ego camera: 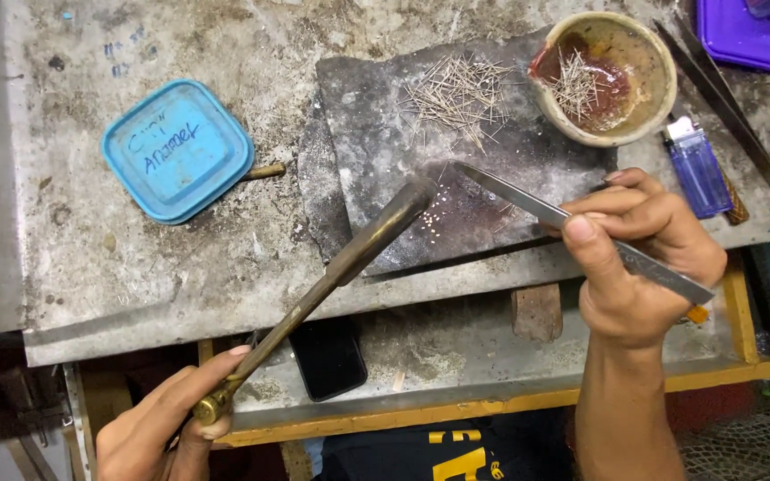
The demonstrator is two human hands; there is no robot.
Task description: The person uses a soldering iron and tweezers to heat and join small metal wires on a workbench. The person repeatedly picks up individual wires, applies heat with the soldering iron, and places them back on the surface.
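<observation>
Two hands grip tools: left hand [158, 428] a brass torch [331, 276], right hand [639, 258] steel tweezers [528, 203], over a dark slab [376, 107] on a gritty bench [225, 258].

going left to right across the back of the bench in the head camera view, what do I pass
blue lid → loose pile of pins on the dark slab → bowl holding more pins → blue lighter → purple tray
</observation>
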